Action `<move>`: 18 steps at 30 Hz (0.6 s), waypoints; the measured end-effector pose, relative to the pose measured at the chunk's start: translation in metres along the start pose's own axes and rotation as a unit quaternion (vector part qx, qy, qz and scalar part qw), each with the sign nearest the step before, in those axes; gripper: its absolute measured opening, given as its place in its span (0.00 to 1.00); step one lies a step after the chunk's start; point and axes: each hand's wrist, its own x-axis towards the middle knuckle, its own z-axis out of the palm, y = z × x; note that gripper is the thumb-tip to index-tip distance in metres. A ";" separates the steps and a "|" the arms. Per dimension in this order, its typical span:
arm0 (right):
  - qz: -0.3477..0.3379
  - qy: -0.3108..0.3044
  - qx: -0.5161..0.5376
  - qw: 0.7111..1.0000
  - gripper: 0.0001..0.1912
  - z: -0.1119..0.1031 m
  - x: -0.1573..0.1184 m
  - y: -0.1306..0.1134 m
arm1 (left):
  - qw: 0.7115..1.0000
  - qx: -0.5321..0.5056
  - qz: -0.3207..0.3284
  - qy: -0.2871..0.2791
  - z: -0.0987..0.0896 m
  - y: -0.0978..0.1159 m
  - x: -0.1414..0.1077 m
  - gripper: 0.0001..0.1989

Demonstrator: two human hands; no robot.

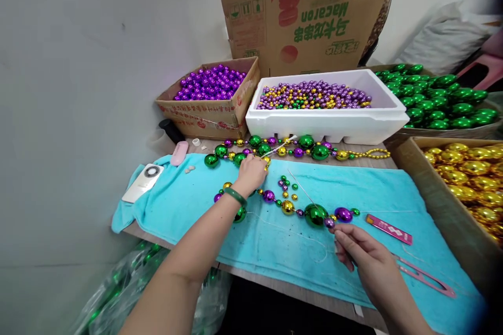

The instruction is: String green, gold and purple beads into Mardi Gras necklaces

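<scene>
My left hand (251, 174) reaches over the bead strands at the middle of the turquoise towel (165, 222). Its fingertips are hidden by the hand itself, next to a white cord end (278, 147). My right hand (359, 246) is closed in a pinch on the lower end of a long thin needle (301, 184). A small purple bead (329, 223) sits at its fingertips, beside a big green bead (316, 215). To the left of that lie a gold bead (288, 207) and a purple bead (269, 196) on a strand. Several small loose beads (285, 187) lie between my hands.
A white foam box (326, 124) of mixed beads stands behind the towel. Cartons hold purple beads (212, 82), green beads (438, 95) and gold beads (471, 170). Pink thread snips (426, 276), a pink packet (389, 229) and a white device (143, 182) lie on the towel.
</scene>
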 end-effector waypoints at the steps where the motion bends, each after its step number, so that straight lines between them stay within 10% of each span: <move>1: 0.001 0.002 0.000 1.000 0.21 -0.001 0.000 0.000 | 1.000 0.003 -0.004 -0.008 0.004 -0.002 0.003 0.08; 7: 0.001 0.006 0.003 1.000 0.21 -0.006 0.002 0.002 | 0.999 0.011 -0.030 -0.028 0.014 0.010 0.002 0.07; 10: -0.009 0.011 -0.001 1.000 0.20 -0.006 0.001 -0.002 | 0.986 -0.150 -0.071 -0.026 0.004 0.028 -0.008 0.11; 14: -0.012 0.006 -0.001 1.000 0.22 0.000 -0.002 -0.008 | 0.810 -0.553 -0.187 -0.059 -0.012 0.053 -0.031 0.13; 18: -0.015 -0.007 -0.011 1.000 0.22 0.008 -0.007 -0.013 | 0.656 -0.712 -0.242 -0.057 -0.019 0.067 -0.051 0.08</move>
